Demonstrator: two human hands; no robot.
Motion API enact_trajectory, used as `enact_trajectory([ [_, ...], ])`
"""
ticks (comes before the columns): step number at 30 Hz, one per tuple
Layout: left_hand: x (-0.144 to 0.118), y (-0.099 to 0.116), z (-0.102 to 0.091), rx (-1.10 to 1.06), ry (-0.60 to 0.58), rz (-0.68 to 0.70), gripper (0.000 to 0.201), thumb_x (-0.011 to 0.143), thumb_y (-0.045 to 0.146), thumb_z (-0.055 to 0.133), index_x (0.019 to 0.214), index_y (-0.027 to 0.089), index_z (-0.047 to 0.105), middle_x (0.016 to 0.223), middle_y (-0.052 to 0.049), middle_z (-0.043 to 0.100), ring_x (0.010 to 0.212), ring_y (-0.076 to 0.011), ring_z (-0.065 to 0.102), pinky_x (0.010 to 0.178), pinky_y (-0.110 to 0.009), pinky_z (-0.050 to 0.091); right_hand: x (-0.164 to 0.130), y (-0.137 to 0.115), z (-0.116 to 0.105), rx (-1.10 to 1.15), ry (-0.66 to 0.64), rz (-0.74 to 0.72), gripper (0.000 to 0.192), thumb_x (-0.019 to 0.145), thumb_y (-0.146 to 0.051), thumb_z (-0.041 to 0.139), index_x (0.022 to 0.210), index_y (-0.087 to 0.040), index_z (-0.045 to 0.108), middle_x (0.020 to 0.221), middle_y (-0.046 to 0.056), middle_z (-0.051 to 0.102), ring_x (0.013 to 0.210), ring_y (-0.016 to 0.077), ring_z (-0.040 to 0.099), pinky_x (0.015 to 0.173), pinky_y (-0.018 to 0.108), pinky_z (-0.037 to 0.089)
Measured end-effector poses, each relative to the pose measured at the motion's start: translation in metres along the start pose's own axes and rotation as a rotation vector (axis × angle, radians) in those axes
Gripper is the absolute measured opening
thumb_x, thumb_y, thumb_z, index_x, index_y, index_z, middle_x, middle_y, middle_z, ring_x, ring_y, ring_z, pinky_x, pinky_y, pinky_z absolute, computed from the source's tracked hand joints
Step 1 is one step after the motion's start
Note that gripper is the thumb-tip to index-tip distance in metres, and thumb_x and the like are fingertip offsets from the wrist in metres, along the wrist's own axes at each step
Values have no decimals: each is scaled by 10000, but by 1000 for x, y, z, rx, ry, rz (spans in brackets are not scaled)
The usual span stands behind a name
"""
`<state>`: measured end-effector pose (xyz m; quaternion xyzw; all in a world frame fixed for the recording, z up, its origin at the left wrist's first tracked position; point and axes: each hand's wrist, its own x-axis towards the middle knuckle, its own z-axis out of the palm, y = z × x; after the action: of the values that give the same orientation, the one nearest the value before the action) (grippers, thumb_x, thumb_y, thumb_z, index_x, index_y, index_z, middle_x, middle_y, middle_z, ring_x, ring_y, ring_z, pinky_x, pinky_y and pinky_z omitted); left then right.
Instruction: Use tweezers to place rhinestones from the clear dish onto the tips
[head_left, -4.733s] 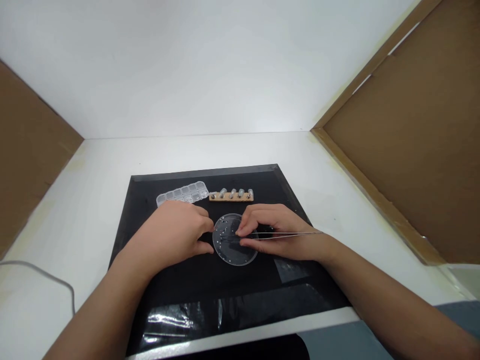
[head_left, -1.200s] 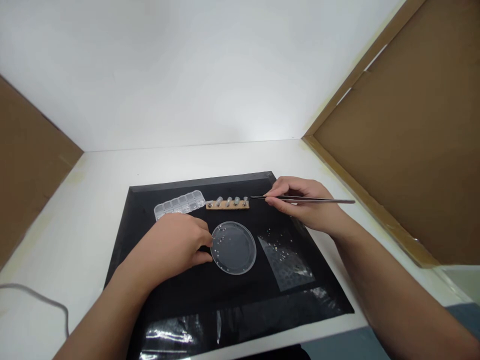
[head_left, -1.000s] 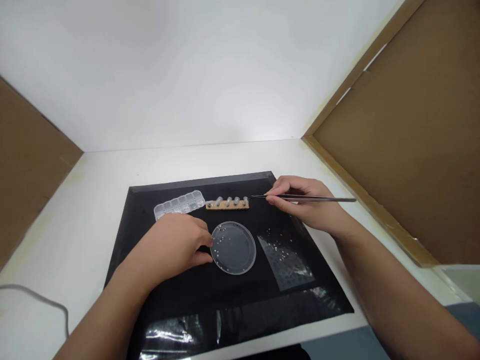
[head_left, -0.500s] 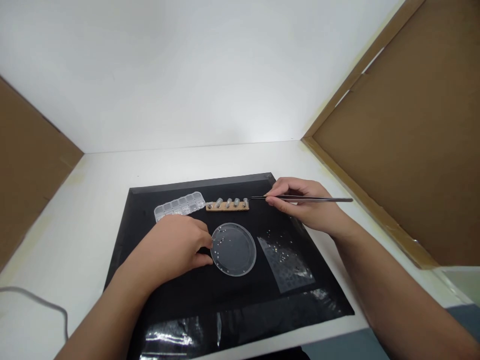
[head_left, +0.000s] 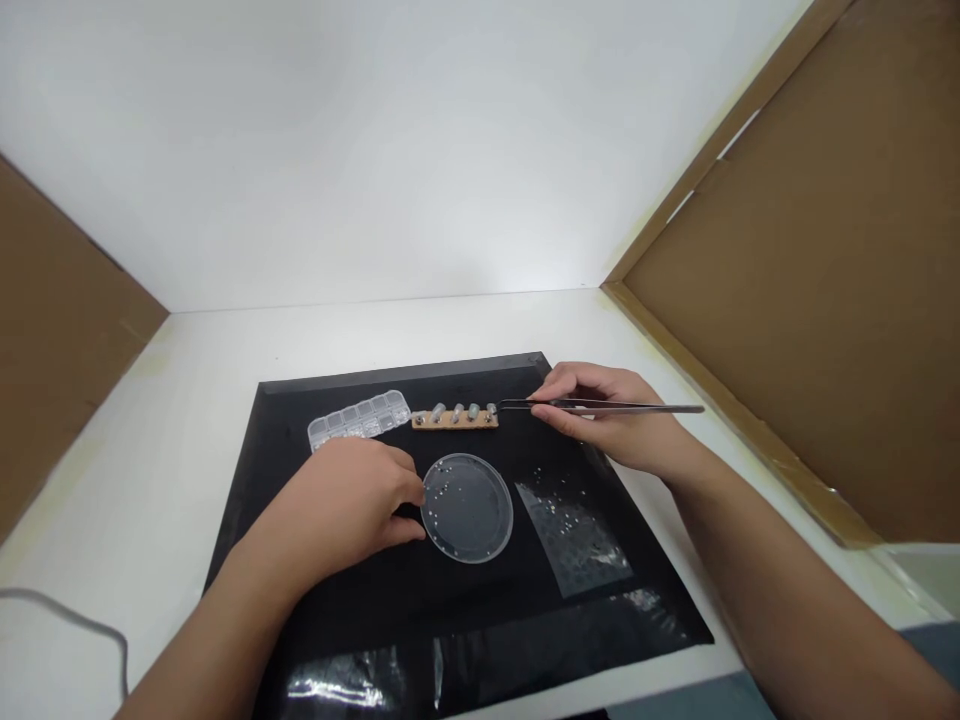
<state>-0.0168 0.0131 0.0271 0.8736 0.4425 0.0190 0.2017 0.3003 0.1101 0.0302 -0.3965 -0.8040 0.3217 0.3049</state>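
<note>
My left hand point(head_left: 360, 500) is at the left rim of a clear, round shallow dish point(head_left: 480, 520), fingers curled and thumb against its edge. Tiny bright pieces lie inside the dish, mostly toward its left side. In my right hand point(head_left: 600, 405) is a pair of thin metal tweezers point(head_left: 637, 408), held nearly level between thumb and fingers. Their tips reach the right end of a tan strip point(head_left: 454, 422) that carries several clear nail tips point(head_left: 474, 411). Whether the tweezer tips hold anything is too small to tell.
Behind my left hand lies a clear compartment box point(head_left: 360, 414), partly covered by the hand. A transparent sheet point(head_left: 581, 555) with scattered tiny pieces is right of the dish. All rest on a black mat point(head_left: 375, 600). Brown panels point(head_left: 810, 250) stand at both sides; a grey cable point(head_left: 75, 612) lies left.
The whole view has shifted slightly, with everything sitting a little lower. The tweezers stay by the strip's right end, their arms now showing a wider gap. My left hand remains at the dish.
</note>
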Motion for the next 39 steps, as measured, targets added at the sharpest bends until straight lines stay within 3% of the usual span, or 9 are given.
enact_trajectory([
  [10,-1,-2,3,-7,25,7,103,903,358,837,989,302,831,936,43,789,831,-208,743,657,-325,406,-2,2,-2,21,-19,-15,166,891,-362,835,899,-219,752,908,55,742,736,165,679,625,291,527],
  [29,0,0,-1,0,-20,-21,114,901,348,833,1002,294,835,958,28,797,873,-225,748,665,-329,412,-2,-1,-3,4,-30,-24,184,891,-387,829,895,-221,748,921,62,750,766,181,694,652,308,544],
  [35,-1,2,-1,-26,-19,-31,130,888,341,843,1011,296,838,963,24,800,880,-220,753,679,-324,438,-3,2,-7,-11,-1,-71,177,893,-380,838,900,-230,744,913,57,745,765,186,681,643,320,531],
  [39,0,3,-2,-11,-9,-39,139,881,329,847,1016,296,840,943,13,796,864,-222,751,665,-319,438,-4,-2,-7,32,88,-111,157,914,-390,826,917,-255,746,906,60,734,763,198,674,624,339,531],
])
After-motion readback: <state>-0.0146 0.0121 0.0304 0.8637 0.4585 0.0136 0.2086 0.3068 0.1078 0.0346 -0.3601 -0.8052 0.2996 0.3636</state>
